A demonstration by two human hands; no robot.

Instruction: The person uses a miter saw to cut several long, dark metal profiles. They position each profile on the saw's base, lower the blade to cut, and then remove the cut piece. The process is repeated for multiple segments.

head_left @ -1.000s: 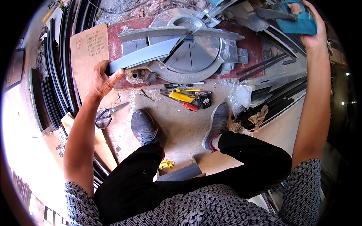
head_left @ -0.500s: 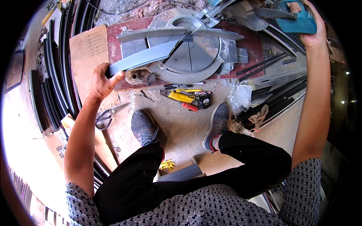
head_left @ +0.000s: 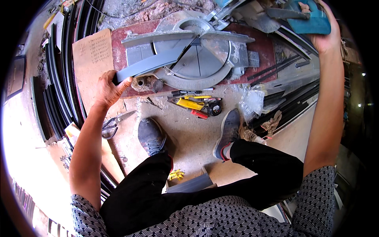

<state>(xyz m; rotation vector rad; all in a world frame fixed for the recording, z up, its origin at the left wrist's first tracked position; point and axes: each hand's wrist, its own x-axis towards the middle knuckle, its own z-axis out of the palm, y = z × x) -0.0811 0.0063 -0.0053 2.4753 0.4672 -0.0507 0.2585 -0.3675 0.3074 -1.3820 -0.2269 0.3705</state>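
Observation:
My left hand (head_left: pixel 108 87) is closed on the near-left end of a grey metal profile (head_left: pixel 154 62). The profile slants across the turntable of a mitre saw (head_left: pixel 199 65), its far end close to the slot and the fence. At the upper right my right hand (head_left: pixel 325 35) is wrapped round the teal handle (head_left: pixel 306 17) of the saw, whose head is raised and partly out of view. The profile's cut end looks angled. My left thumb lies along its near edge.
Scissors (head_left: pixel 114 125) lie left of my feet. Between the feet and saw are a yellow cutter (head_left: pixel 190 104), a red-handled tool (head_left: pixel 199 114) and a tape measure (head_left: pixel 214 107). Dark profiles (head_left: pixel 53 79) are stacked left; more lie right beside a glove (head_left: pixel 272 123). A cardboard sheet (head_left: pixel 94 55) stands near the saw.
Both hands keep their grips, and the profile stays in nearly the same place on the saw. Only a slight shift of the whole view shows.

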